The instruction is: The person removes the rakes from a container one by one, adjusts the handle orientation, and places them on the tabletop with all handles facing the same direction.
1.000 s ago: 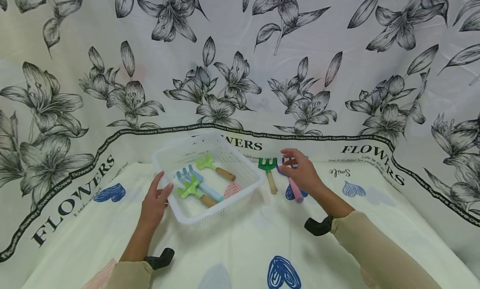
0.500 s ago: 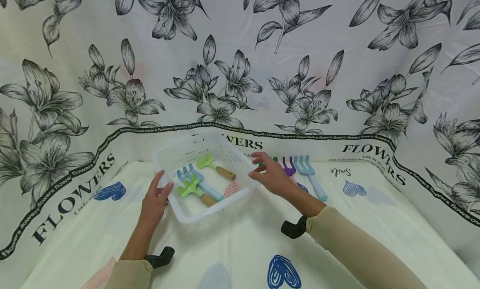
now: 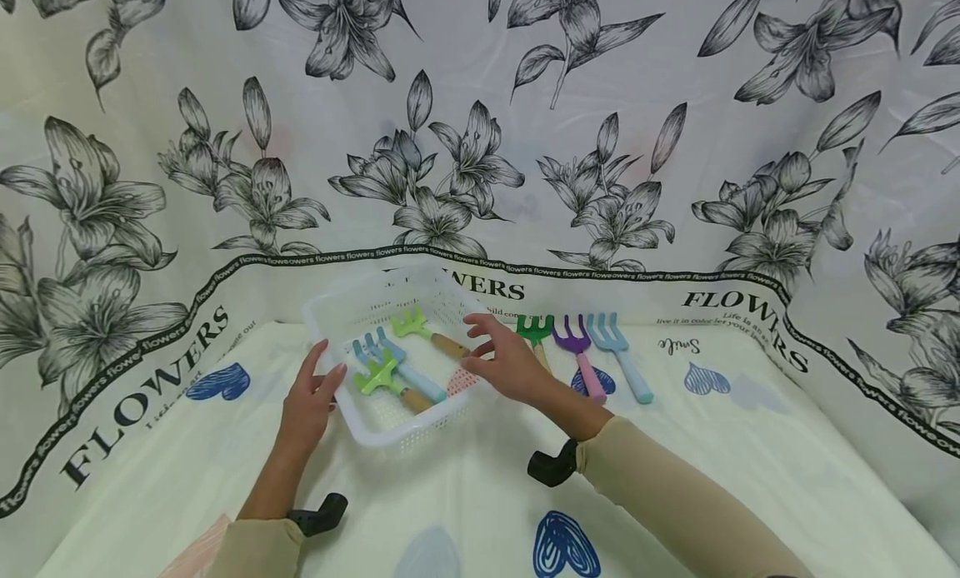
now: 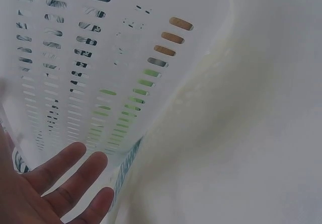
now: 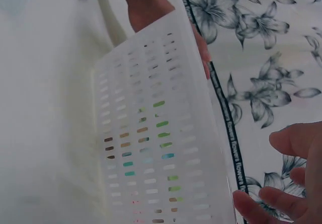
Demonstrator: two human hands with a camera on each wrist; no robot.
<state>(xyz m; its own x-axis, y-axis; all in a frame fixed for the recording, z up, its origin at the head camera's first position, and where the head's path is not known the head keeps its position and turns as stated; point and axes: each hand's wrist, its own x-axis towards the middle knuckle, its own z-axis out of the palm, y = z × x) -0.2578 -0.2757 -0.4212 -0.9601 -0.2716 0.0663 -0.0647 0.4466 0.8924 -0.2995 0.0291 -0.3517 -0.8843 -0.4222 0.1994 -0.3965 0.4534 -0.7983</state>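
Note:
A white perforated plastic basket (image 3: 360, 432) holds two lime-green hand forks with wooden handles, one upper (image 3: 420, 324) and one lower (image 3: 386, 376), and a blue hand fork (image 3: 408, 370) between them. At its left side my left hand (image 3: 307, 399) grips the rim, thumb over the top; the left wrist view shows its other fingers (image 4: 75, 183) spread beside the outer wall. My right hand (image 3: 506, 361) hovers over the basket's right rim with fingers loosely bent and nothing held. In the right wrist view its fingertips (image 5: 246, 204) appear beside the rim.
Right of the basket lie three more hand forks: dark green (image 3: 535, 328) with a wooden handle, purple (image 3: 573, 338) with a pink handle, and light blue (image 3: 618, 349). A flower-printed curtain (image 3: 480, 78) rises behind. Heart-printed cloth (image 3: 480, 511) covers the surface.
My right hand has moved left from above the purple and light blue forks to the basket's right side, uncovering them. My left hand and the basket stay in place.

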